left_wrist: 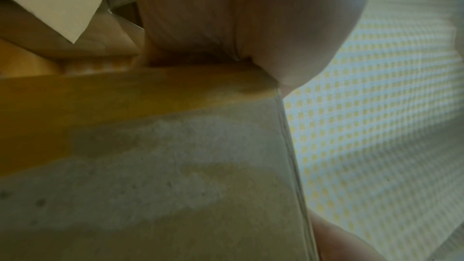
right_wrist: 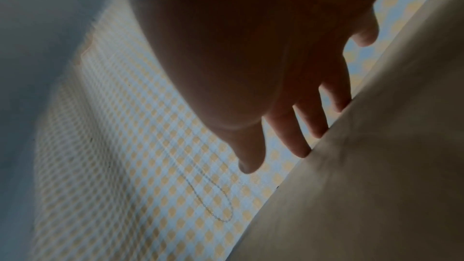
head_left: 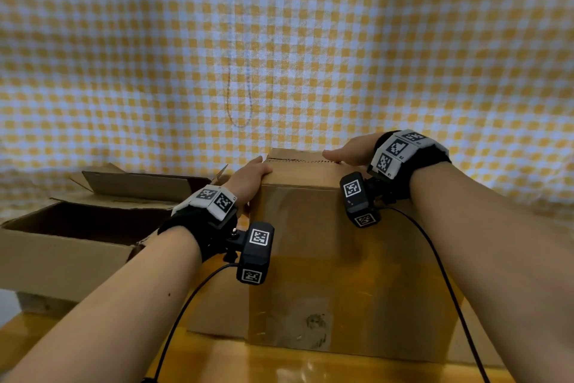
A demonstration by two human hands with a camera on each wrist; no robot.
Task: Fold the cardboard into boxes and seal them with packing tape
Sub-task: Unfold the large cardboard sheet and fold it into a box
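A tall brown cardboard box (head_left: 341, 258) stands upright on the wooden table (head_left: 279, 364), its front face glossy with clear tape. Both hands are on its top. My left hand (head_left: 251, 174) holds the top left corner, thumb on the top and fingers down the left side; the left wrist view shows only the palm (left_wrist: 251, 27) against the box edge (left_wrist: 175, 186). My right hand (head_left: 348, 149) lies flat on the top near the flap seam (head_left: 298, 160). In the right wrist view its straight fingers (right_wrist: 298, 142) touch the box (right_wrist: 376, 166).
An open cardboard box (head_left: 62, 246) sits at the left, with more folded cardboard (head_left: 139, 184) behind it. A yellow and white checked cloth (head_left: 279, 41) hangs as the backdrop. Black cables run from the wrist cameras down over the table's front.
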